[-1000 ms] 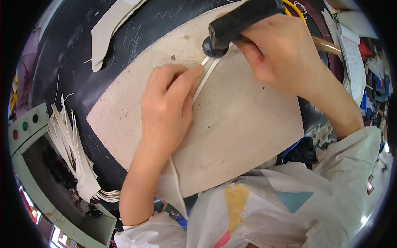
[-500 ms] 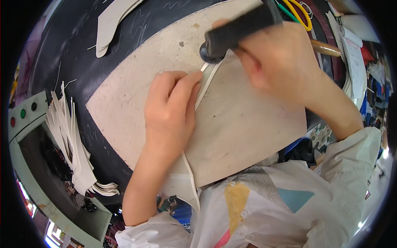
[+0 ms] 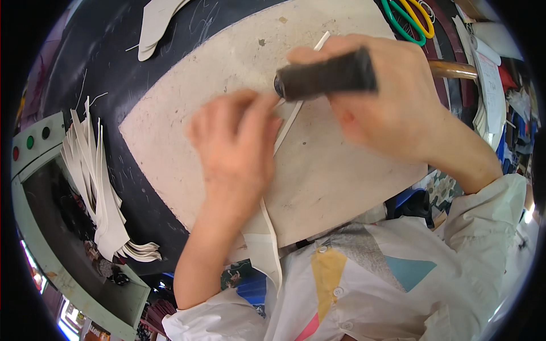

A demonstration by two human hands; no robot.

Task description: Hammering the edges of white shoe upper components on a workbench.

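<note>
Pale work board (image 3: 341,187) lies on dark table (image 3: 114,74). Stack of white cut pieces (image 3: 96,187) at table's left edge. Right hand (image 3: 387,102), fingers wrapped round black tool handle (image 3: 327,74). Left hand (image 3: 239,148), fingers together, pressing thin white strip (image 3: 287,125) flat on board, tool head just beside fingertips.

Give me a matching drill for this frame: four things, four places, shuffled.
Things:
1. black tool
2. white strip
3. scissors
4. stack of white cut pieces

Places:
A. left, beside the green box
B. top right of the table
C. in the right hand
D. under the left hand, on the pale board

Pairs: 1-C, 2-D, 3-B, 4-A
</note>
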